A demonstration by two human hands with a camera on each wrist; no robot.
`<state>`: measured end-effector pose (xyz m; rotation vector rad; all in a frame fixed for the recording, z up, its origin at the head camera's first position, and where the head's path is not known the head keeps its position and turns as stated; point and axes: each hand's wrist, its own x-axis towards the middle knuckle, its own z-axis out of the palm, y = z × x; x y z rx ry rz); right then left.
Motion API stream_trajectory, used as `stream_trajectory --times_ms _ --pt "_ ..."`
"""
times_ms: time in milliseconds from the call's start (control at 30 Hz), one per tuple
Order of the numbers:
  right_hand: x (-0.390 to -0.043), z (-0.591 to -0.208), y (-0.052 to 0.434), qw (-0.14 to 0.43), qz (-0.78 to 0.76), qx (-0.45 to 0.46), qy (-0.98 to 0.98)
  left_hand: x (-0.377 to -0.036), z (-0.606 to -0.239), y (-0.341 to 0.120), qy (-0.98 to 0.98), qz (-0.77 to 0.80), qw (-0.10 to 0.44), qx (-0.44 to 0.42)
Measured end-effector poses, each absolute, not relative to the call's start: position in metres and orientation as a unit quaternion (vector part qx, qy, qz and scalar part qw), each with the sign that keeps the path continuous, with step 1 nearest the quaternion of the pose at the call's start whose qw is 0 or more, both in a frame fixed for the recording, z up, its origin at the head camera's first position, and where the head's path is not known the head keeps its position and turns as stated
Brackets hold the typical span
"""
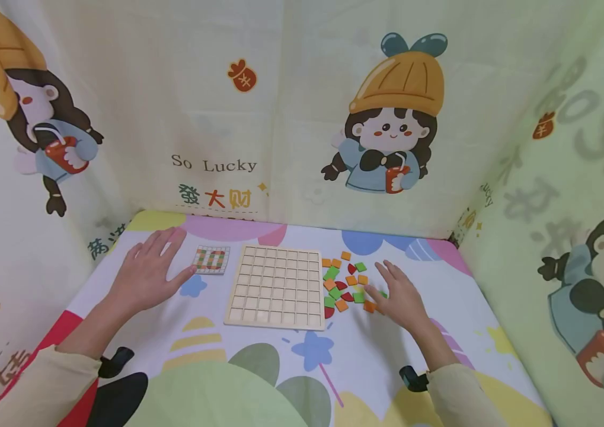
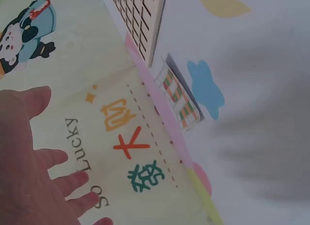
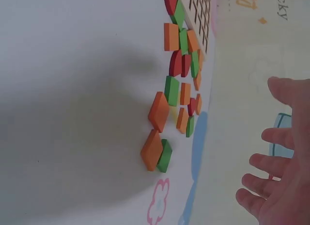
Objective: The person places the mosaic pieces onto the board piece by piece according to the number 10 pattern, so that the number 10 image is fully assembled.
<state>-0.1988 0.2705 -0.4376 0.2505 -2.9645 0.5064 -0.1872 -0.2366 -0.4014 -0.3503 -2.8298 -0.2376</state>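
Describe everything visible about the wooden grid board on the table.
The wooden grid board is a pale, unpainted square tray that looks like light wood, with thin raised ribs dividing it into rows of small square cells. Every cell visible is empty. It lies flat on the patterned tablecloth, midway between the two hands. A small pattern card lies off its left edge, and loose orange, green and red tiles are scattered by its right edge, the nearest ones against it. Neither hand touches it.

grid board [image 1: 275, 288]: pale unpainted wood, matt, smooth | tiles [image 1: 345, 283]: painted orange, green and red, flat matt colour, smooth faces | pattern card [image 1: 211, 260]: printed paper or card | bench [image 1: 334, 362]: covered in soft printed cloth, matt | backdrop [image 1: 302, 118]: same printed cloth, faintly creased
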Motion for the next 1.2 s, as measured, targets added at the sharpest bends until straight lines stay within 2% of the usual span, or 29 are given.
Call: stream_trajectory --times_ms 133,400,1200 --pt "-0.199 -0.437 0.274 0.054 0.195 0.071 -0.977 -0.190 -0.402 -0.233 -0.979 -0.107 0.126 -0.118" --pt "-0.198 -0.442 0.281 0.042 0.219 0.058 -0.973 -0.195 -0.406 -0.221 -0.975 -0.189 0.048 -0.110" --pt "-0.195 -0.467 0.297 0.048 0.310 0.030 -0.949 -0.194 -0.438 -0.201 -0.948 -0.301 -0.020 -0.099"
